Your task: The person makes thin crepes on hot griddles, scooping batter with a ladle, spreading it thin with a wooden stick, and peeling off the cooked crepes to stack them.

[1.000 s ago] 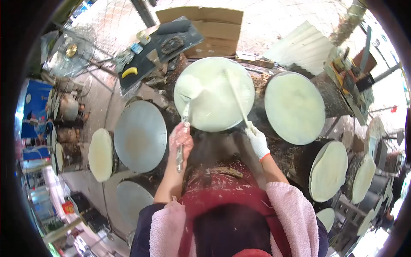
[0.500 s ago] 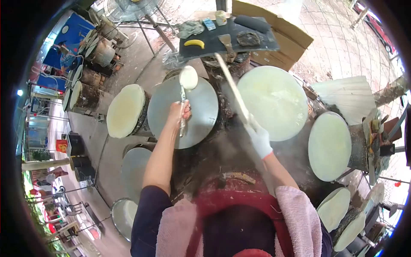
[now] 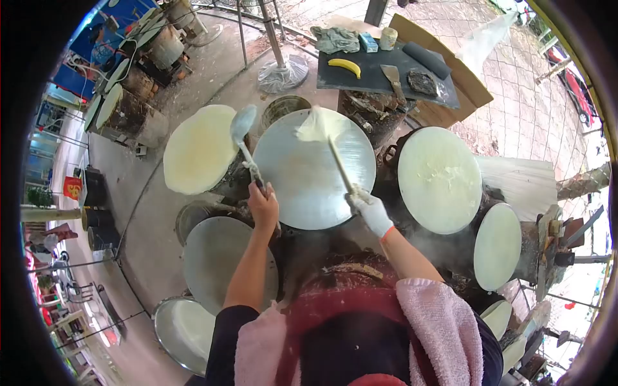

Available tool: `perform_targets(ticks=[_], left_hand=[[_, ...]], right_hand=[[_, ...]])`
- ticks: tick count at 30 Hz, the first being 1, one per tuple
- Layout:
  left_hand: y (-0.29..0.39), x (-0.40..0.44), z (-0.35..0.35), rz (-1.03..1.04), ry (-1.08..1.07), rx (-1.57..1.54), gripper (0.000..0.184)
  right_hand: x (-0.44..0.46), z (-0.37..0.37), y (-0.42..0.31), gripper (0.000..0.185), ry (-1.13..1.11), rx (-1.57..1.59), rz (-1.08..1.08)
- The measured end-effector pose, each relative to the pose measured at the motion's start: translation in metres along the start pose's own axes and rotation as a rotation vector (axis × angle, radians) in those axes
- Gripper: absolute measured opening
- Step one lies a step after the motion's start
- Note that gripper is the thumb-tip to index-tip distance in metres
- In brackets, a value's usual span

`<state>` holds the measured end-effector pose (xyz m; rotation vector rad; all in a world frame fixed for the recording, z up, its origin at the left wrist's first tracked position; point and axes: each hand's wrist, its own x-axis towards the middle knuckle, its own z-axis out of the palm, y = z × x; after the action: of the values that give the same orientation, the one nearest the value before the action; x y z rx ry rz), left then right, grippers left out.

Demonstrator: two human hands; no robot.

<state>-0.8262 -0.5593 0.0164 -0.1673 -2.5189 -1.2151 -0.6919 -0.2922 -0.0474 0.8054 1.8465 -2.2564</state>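
My bare left hand [image 3: 262,207] is closed around the handle of a metal ladle [image 3: 243,123], raised over the left edge of the middle griddle [image 3: 309,199]. Pale batter clings to the ladle's handle. In a white glove, my right hand [image 3: 370,211] grips a wooden spreader [image 3: 340,165]. Its far end meets a patch of wet batter [image 3: 320,124] near the griddle's back edge; the shape of that end cannot be made out. The rest of this round griddle shows bare, shiny metal.
Batter-covered griddles [image 3: 440,180] stand to the right, with another pale sheet [image 3: 199,149] at left. A bare griddle [image 3: 225,257] and a metal basin of batter [image 3: 168,334] lie at front left. Behind, a dark board [image 3: 373,76] bears a banana [image 3: 344,67] and a scraper [image 3: 393,80].
The ladle has moved left, away from above the middle griddle, and batter now lies on that griddle. My right hand has brought the spreader's far end down into the batter.
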Motion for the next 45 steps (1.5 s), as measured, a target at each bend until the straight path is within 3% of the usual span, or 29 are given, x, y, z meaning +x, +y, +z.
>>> perform_targets(ticks=[3, 4, 6, 7, 11, 13, 15, 17, 19, 22, 26, 29, 30, 31, 33, 35, 37, 39, 40, 43, 45], left_hand=[[-0.030, -0.012, -0.020, -0.021, -0.040, -0.068, 0.015], [-0.038, -0.018, -0.025, 0.140, 0.034, -0.007, 0.012], [-0.034, -0.027, -0.041, 0.089, 0.031, -0.149, 0.010], [-0.032, -0.035, -0.047, 0.059, 0.033, -0.219, 0.010], [-0.024, -0.067, -0.062, -0.347, -0.132, -0.405, 0.010], [-0.025, -0.081, -0.067, -0.390, -0.202, -0.360, 0.011], [-0.005, -0.087, -0.078, -0.512, -0.244, -0.366, 0.009], [0.035, -0.091, -0.097, -0.715, -0.249, -0.424, 0.006], [0.035, -0.107, -0.099, -0.678, -0.205, -0.372, 0.006], [0.039, -0.130, -0.096, -0.762, -0.140, -0.369, 0.007], [0.060, -0.140, -0.092, -0.875, -0.105, -0.378, 0.010], [0.058, -0.155, -0.090, -0.913, -0.052, -0.340, 0.013], [0.053, -0.160, -0.088, -0.888, -0.047, -0.286, 0.011], [0.047, -0.166, -0.087, -0.865, -0.043, -0.232, 0.010], [0.056, -0.166, -0.086, -0.886, -0.022, -0.218, 0.010], [0.068, -0.163, -0.086, -0.973, 0.014, -0.299, 0.011], [0.021, -0.200, -0.083, -0.826, -0.023, -0.131, 0.012], [0.022, -0.204, -0.080, -0.806, -0.029, -0.085, 0.014], [0.029, -0.204, -0.082, -0.862, -0.020, -0.117, 0.014], [0.050, -0.188, -0.093, -0.993, 0.026, -0.229, 0.016], [0.053, -0.171, -0.093, -1.008, 0.034, -0.224, 0.017]], right_hand=[[-0.015, 0.022, -0.042, 0.040, -0.024, -0.192, 0.037], [-0.021, 0.015, -0.054, 0.043, -0.012, -0.304, -0.043], [-0.022, -0.015, -0.055, 0.050, 0.093, -0.463, -0.279], [-0.013, -0.033, -0.048, 0.052, 0.166, -0.476, -0.273], [-0.013, -0.008, -0.090, 0.037, -0.110, -0.143, 0.295], [-0.013, 0.014, -0.092, 0.028, -0.132, -0.177, 0.288], [0.003, 0.002, -0.063, 0.028, -0.208, -0.175, 0.133], [0.015, -0.034, -0.061, 0.032, -0.196, -0.384, -0.154], [0.027, -0.052, -0.075, 0.033, 0.017, -0.247, -0.162], [0.031, -0.046, -0.115, 0.037, -0.189, -0.461, 0.217], [0.041, -0.027, -0.095, 0.035, -0.471, -0.414, 0.293], [0.074, -0.069, -0.071, 0.035, -0.499, -0.498, -0.295], [0.083, -0.079, -0.093, 0.035, -0.507, -0.505, -0.226], [0.085, -0.079, -0.105, 0.034, -0.356, -0.357, -0.154], [0.113, -0.080, -0.120, 0.037, -0.368, -0.447, 0.035], [0.101, -0.059, -0.139, 0.037, -0.520, -0.522, 0.243], [0.088, -0.052, -0.134, 0.037, -0.640, -0.536, 0.279], [0.091, -0.055, -0.107, 0.037, -0.731, -0.495, 0.113], [0.093, -0.063, -0.109, 0.036, -0.756, -0.403, 0.215], [0.131, -0.081, -0.126, 0.037, -0.728, -0.508, -0.189], [0.154, -0.070, -0.137, 0.032, -0.544, -0.534, -0.031]])
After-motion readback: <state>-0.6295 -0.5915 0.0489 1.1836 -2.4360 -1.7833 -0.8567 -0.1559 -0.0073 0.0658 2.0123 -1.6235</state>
